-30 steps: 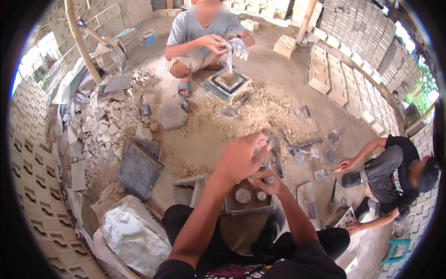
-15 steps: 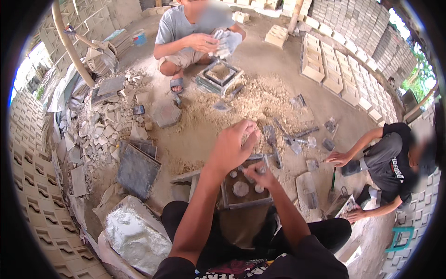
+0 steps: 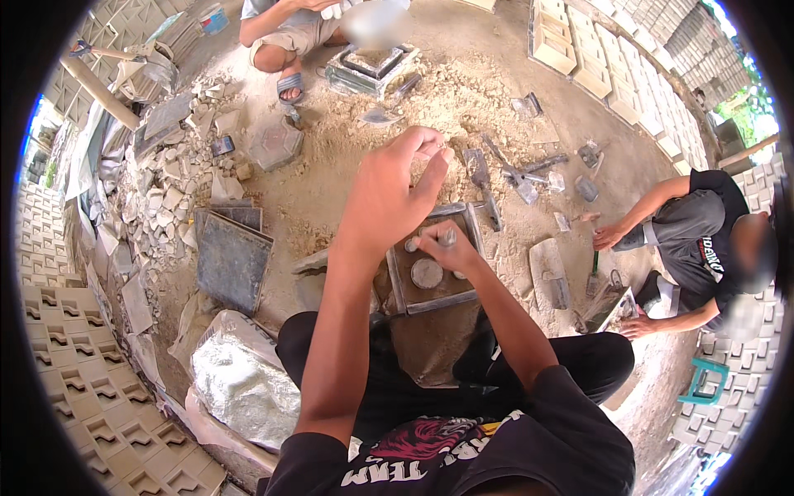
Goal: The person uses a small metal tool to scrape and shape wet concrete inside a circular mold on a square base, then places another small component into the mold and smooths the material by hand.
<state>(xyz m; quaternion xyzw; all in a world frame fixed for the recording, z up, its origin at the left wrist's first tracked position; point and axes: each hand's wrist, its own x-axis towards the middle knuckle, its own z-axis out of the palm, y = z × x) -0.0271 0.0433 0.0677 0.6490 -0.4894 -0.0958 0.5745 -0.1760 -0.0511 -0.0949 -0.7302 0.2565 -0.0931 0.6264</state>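
In front of my lap rests a square mold frame [image 3: 430, 303] with dark bars round a sandy bed. A pale round disc [image 3: 427, 274] lies at its middle. My right hand [image 3: 453, 250] is over the mold, its fingers closed round a small pale piece that I cannot make out. By its fingertips is a small round knob [image 3: 411, 245] on the bed. My left hand [image 3: 389, 194] is raised beyond the mold's far left corner, fingers curled and thumb drawn towards them. Whatever it holds, if anything, is hidden.
Past the mold lie a trowel [image 3: 478, 171] and several scattered tools. Dark plates [image 3: 234, 263] and broken rubble [image 3: 169, 178] lie left, above a sack of white powder [image 3: 244, 382]. A person [image 3: 298, 25] squats ahead by another mold [image 3: 372, 70]; another person [image 3: 703, 215] sits right.
The view has tipped downward and my hands appear higher in it. My right hand has shifted slightly left over the mold. My left hand stays raised. The person at right has moved one hand.
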